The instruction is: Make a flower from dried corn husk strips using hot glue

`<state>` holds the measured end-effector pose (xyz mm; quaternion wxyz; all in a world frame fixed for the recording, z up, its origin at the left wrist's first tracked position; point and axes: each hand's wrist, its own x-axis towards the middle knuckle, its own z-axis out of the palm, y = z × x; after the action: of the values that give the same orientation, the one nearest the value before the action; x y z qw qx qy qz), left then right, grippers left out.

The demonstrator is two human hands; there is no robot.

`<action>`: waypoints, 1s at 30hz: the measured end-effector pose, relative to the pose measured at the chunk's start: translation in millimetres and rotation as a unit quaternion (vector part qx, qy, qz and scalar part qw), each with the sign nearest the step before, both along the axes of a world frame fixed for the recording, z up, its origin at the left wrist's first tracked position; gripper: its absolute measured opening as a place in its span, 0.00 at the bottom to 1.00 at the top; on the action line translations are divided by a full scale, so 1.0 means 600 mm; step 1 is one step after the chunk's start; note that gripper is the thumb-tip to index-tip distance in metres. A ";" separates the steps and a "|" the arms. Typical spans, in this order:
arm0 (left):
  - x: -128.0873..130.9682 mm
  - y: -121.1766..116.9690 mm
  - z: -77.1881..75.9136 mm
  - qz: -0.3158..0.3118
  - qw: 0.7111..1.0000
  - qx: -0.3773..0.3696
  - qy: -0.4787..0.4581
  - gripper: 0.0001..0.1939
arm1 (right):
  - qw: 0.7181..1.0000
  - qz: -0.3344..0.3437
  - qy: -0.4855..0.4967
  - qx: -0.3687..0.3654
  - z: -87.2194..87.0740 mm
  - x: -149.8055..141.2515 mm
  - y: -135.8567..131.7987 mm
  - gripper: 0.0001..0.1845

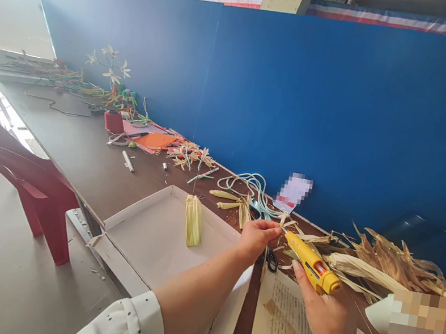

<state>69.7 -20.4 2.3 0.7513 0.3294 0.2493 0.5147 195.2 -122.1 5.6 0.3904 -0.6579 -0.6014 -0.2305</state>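
Note:
My right hand (329, 312) is wrapped round a yellow hot glue gun (310, 261) that points up and to the left. Its nozzle reaches the fingertips of my left hand (257, 237), which pinch a small pale piece of corn husk (283, 219). Whether the nozzle touches the husk, I cannot tell. Just below my left fingertips lie black-handled scissors (272, 260), partly hidden. Left of that hand, a pleated yellow-green husk (193, 221) rests in a shallow white cardboard box (140, 247).
Dried husks (404, 262) heap along the blue partition (344, 113) at right. A printed sheet (284, 330) lies below the glue gun. Coiled pale cord (253, 181), husk flowers (190, 156) and orange paper (156, 141) line the table's back. A red chair (41, 192) stands at left.

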 end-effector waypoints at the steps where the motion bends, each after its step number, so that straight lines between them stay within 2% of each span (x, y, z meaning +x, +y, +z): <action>1: 0.000 0.000 0.000 -0.001 1.000 0.000 0.000 0.21 | 1.000 -0.004 0.010 -0.004 0.001 -0.001 0.000 0.25; 6: 0.001 0.001 -0.003 -0.008 1.000 0.000 -0.017 0.23 | 0.998 -0.026 0.062 -0.013 0.000 -0.001 0.000 0.26; 20: 0.001 0.003 -0.005 -0.005 1.000 0.008 -0.018 0.23 | 1.000 -0.002 0.023 0.003 0.001 -0.002 -0.001 0.24; 23: 0.001 0.003 -0.005 -0.005 1.000 0.012 -0.021 0.23 | 0.999 -0.014 0.029 0.012 0.006 0.000 -0.004 0.24; 30: -0.001 0.002 -0.003 -0.008 1.000 0.015 -0.012 0.23 | 0.992 -0.035 0.085 -0.090 0.042 0.001 -0.036 0.23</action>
<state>69.3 -19.2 0.8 0.7535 0.3366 0.2302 0.5157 195.6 -144.0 30.8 0.3710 -0.7283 -0.5607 -0.1327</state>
